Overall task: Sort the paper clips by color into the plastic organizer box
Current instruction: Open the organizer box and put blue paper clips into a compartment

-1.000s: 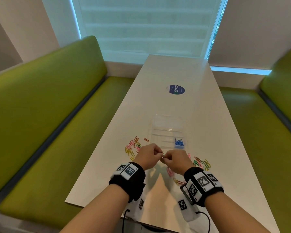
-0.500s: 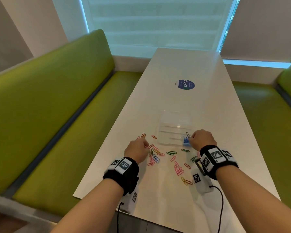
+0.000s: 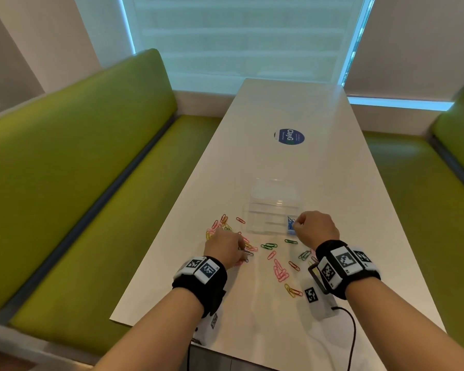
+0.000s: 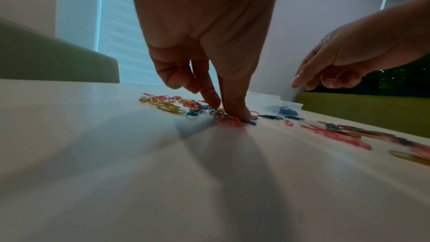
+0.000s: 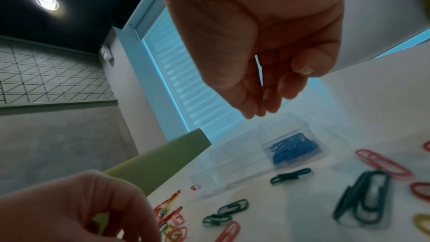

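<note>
The clear plastic organizer box [image 3: 263, 223] lies open on the white table [image 3: 292, 167]. Its near right compartment holds a heap of blue clips [image 3: 290, 225] [image 5: 293, 146]. My right hand [image 3: 296, 223] [image 5: 260, 111] hovers just above that compartment, fingers loosely curled, nothing visible in them. Loose pink, green, yellow and red clips [image 3: 280, 271] are scattered in front of the box. My left hand [image 3: 243, 251] [image 4: 229, 113] reaches down into the left pile. Its thumb and forefinger pinch together on a blue clip [image 4: 249, 122] lying flat on the table.
Green benches [image 3: 91, 183] run along both long sides of the table. A round blue sticker [image 3: 289, 136] lies beyond the box. A small white device [image 3: 319, 301] with a black cable sits under my right wrist, near the table's front edge.
The hands were together in front of the box a second ago. They have since split: the right went up to the blue compartment, the left dropped onto the left pile of clips.
</note>
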`<action>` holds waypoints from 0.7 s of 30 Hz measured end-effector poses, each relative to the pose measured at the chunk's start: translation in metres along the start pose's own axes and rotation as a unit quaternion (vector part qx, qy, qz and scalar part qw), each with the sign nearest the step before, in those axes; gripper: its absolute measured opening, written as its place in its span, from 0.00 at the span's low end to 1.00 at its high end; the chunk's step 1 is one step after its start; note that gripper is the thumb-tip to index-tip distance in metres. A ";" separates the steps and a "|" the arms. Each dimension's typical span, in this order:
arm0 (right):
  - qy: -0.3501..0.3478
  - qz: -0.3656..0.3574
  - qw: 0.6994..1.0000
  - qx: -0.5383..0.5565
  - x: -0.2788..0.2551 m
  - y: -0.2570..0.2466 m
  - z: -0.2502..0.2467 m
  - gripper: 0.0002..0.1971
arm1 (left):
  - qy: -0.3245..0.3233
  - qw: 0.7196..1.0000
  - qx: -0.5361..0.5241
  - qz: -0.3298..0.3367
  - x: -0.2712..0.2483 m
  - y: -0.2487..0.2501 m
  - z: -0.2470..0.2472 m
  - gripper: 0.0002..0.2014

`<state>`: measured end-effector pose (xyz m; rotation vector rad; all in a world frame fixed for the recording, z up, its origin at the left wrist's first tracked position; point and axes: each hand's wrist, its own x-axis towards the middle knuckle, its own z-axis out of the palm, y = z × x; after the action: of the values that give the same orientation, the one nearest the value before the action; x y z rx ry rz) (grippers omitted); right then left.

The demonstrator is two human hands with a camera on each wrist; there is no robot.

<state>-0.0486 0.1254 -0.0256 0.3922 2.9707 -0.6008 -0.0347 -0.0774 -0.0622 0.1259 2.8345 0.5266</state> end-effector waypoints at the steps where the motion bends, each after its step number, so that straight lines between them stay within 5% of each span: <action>1: 0.001 -0.004 1.000 0.000 -0.002 0.000 0.000 0.12 | -0.007 1.000 -0.004 -0.004 0.001 0.001 -0.001 0.10; 8: -0.026 -0.030 0.999 0.010 -0.015 -0.001 0.003 0.10 | -0.074 0.996 -0.042 -0.005 0.004 0.007 -0.004 0.07; 16: -0.136 -0.125 0.982 0.027 -0.032 -0.017 0.015 0.14 | -0.007 0.997 -0.077 0.024 0.008 0.016 -0.005 0.07; 21: -0.137 -0.139 0.980 0.029 -0.034 -0.021 0.022 0.11 | 0.016 0.994 -0.089 0.059 0.008 0.024 -0.005 0.09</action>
<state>-0.0211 0.0904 -0.0337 -0.1000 2.7635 -0.7032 -0.0423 -0.0555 -0.0508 0.2549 2.8058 0.8107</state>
